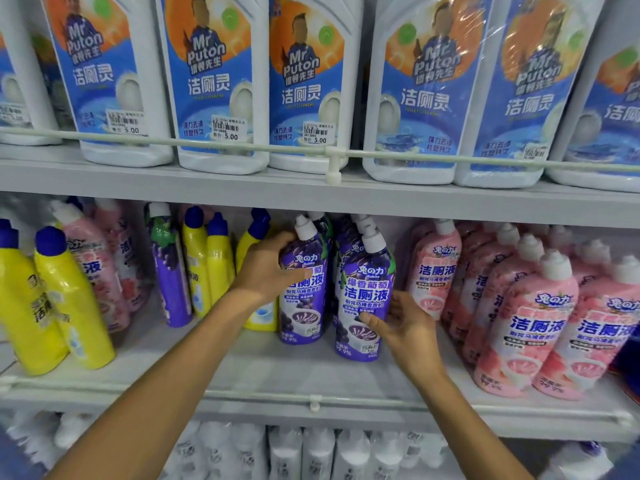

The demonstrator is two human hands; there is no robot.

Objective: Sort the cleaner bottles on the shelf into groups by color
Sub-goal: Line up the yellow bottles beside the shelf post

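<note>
On the middle shelf (pixel 263 372) stand purple, yellow and pink cleaner bottles. My left hand (pixel 266 268) grips a purple bottle (pixel 303 306) round its upper body. My right hand (pixel 405 323) holds the lower right side of a second purple bottle (pixel 363 299) just beside it, thumb across the label. More purple bottles stand behind these two. A lone purple bottle (pixel 169 271) stands further left among yellow bottles (pixel 207 261). Two yellow bottles (pixel 65 299) stand at the far left, with pink ones (pixel 100 251) behind them. A pink group (pixel 530 317) fills the right.
The upper shelf holds several large white bottles with blue labels (pixel 214 81) behind a rail (pixel 332 157). The bottom shelf holds white bottles (pixel 311 452). A low rail (pixel 313 405) runs along the middle shelf's front edge.
</note>
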